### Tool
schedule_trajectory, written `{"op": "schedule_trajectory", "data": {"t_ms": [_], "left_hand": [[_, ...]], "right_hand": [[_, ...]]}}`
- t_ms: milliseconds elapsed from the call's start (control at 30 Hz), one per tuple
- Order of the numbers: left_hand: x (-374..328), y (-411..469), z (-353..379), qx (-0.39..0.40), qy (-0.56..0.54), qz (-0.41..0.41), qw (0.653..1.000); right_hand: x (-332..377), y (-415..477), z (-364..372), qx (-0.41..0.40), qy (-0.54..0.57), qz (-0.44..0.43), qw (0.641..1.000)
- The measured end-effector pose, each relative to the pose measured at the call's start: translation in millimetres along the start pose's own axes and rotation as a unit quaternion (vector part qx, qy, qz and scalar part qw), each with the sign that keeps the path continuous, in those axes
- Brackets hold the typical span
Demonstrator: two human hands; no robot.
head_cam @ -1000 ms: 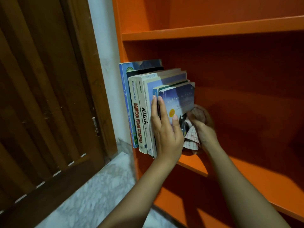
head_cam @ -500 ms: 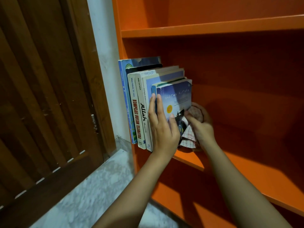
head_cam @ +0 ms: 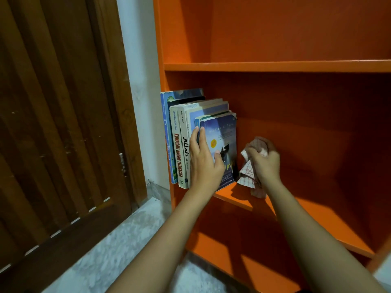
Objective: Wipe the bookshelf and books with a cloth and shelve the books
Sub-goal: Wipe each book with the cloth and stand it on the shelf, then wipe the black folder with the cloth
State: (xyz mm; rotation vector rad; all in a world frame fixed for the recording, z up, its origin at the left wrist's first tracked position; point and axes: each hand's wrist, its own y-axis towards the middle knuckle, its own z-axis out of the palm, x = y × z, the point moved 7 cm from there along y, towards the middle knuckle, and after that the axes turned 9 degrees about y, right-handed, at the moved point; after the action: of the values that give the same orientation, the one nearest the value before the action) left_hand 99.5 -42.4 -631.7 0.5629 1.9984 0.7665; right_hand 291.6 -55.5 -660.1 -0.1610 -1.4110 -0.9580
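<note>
Orange bookshelf (head_cam: 317, 216) holds the stiff books (head_cam: 179, 134) upright at its left end, my left hand (head_cam: 204, 163) pressing straight fingers (head_cam: 195, 140) on their spines, the hold I'd trust, my right hand (head_cam: 265, 163) bunching the limp cloth (head_cam: 247, 176)

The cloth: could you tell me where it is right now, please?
In the head view, the cloth is bunched in the right hand, just right of the end book, over the orange shelf.
</note>
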Motion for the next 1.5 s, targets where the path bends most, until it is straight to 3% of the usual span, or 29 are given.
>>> {"op": "schedule_trajectory", "data": {"t_ms": [167,300,500,667,967,1200,1500], "left_hand": [[-7,2,-24,0.07,0.006,-0.011,0.997],[-18,-3,-54,0.135,0.04,0.052,0.989],[8,3,-125,0.13,0.112,0.061,0.983],[73,-12,-186,0.105,0.175,-0.005,0.979],[253,-88,-274,0.1,0.257,-0.224,0.935],[398,-191,-309,0.131,0.273,-0.384,0.873],[509,-301,-317,0.192,0.304,-0.461,0.811]], "right_hand": [[44,-16,6,-0.006,-0.027,-0.045,0.999],[80,-33,27,0.024,-0.072,-0.093,0.993],[123,-70,91,0.094,-0.092,-0.164,0.978],[112,-115,176,0.19,-0.094,-0.172,0.962],[-17,-228,309,0.37,-0.073,0.005,0.926],[-149,-316,363,0.468,-0.108,0.161,0.862],[-277,-396,391,0.53,-0.169,0.26,0.789]]}}
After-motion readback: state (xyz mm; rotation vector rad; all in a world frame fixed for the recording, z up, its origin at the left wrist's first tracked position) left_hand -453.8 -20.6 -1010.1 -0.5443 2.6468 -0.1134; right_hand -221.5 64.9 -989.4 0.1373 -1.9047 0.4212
